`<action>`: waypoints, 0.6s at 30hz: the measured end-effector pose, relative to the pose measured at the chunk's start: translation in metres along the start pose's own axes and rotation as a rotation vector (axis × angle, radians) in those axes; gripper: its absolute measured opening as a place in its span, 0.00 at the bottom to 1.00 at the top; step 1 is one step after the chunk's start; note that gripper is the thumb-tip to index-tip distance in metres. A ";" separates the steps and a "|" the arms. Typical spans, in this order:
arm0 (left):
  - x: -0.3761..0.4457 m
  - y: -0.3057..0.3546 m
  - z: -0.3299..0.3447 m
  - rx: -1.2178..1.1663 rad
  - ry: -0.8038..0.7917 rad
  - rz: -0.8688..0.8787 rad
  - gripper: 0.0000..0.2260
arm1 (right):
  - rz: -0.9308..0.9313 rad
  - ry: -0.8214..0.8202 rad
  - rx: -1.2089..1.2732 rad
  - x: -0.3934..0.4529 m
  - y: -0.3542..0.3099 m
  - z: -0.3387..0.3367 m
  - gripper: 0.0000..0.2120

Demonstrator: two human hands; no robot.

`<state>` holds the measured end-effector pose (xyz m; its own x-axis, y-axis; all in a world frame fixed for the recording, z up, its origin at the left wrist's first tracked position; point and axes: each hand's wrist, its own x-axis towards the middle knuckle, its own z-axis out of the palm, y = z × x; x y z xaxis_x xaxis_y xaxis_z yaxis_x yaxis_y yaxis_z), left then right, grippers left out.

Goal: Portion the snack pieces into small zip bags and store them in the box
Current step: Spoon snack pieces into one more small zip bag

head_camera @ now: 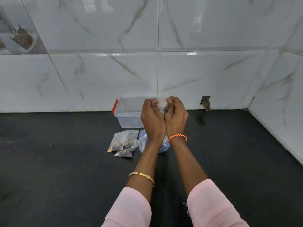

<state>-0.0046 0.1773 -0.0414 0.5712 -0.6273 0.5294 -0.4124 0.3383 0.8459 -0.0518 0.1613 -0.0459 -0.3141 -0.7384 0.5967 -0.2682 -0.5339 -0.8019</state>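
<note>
The black counter [65, 161] lies bare to both sides of the arms and ends at the tiled wall [213, 76] behind and on the right. The left hand [151, 117] and right hand [176, 115] pinch the top of a small zip bag [161, 104] between them, dark pieces at its bottom, over the clear box [127, 112] at the wall. Three filled bags [123, 142] lie near the box, beside a larger blue-printed bag [142, 141].

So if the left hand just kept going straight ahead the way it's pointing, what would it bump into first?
Probably the clear plastic box, which sits just beyond the left hand, with the tiled wall behind it. Depth is hard to judge from one view. The hand already pinches a small zip bag together with the right hand.
</note>
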 end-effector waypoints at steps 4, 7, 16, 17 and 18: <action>-0.003 -0.010 0.001 0.033 0.005 0.122 0.13 | -0.089 0.038 -0.023 -0.005 0.008 -0.001 0.11; -0.005 -0.014 0.002 0.089 -0.028 0.148 0.13 | -0.074 0.088 -0.034 -0.007 0.020 0.000 0.13; 0.016 -0.048 -0.040 0.192 -0.055 -0.076 0.11 | 0.318 -0.064 -0.284 -0.018 0.027 -0.028 0.18; 0.020 -0.051 -0.049 0.207 -0.031 -0.105 0.12 | 0.442 -0.135 -0.388 -0.023 0.027 -0.034 0.24; 0.023 -0.054 -0.056 0.220 -0.022 -0.126 0.12 | 0.547 -0.233 -0.442 -0.030 0.029 -0.036 0.34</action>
<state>0.0707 0.1839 -0.0716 0.6133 -0.6709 0.4168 -0.4846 0.0971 0.8694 -0.0828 0.1832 -0.0858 -0.3202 -0.9458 0.0538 -0.4858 0.1152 -0.8665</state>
